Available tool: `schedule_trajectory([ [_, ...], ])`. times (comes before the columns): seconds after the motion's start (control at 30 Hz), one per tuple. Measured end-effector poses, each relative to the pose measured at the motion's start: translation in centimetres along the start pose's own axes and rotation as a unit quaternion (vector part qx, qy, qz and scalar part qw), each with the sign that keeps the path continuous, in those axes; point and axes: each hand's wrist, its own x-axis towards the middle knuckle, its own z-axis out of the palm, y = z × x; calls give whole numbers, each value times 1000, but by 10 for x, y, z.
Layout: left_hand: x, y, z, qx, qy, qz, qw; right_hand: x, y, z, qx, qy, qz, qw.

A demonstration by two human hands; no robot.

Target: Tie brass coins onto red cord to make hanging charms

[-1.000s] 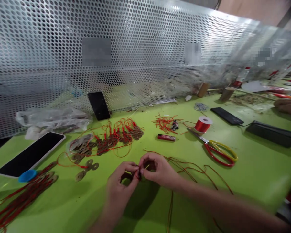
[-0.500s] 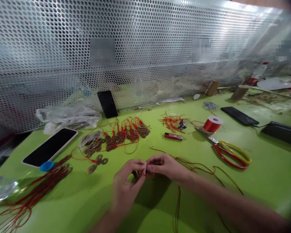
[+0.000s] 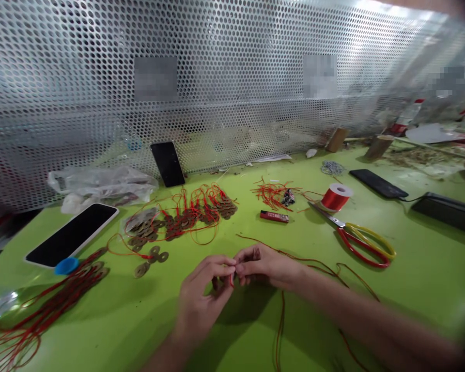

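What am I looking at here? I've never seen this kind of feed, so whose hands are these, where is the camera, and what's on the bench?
There is no machine: the one view comes from a camera worn on a person's head, looking down at their own bare hands. The left hand and right hand meet at the fingertips, pinching a bit of red cord between them; more cord trails off beneath the right forearm. They work over a green table. On it lie strung coins, a few loose coins, scissors, a spool of red thread, a red lighter and a phone. A perforated metal screen stands behind.
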Motion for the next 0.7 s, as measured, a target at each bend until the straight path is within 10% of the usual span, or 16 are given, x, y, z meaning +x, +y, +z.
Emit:
schedule_trajectory([
  [0.7, -4, 0, 3, -22, 33, -76, 996, -4, -7, 4, 20, 20, -35, 999],
])
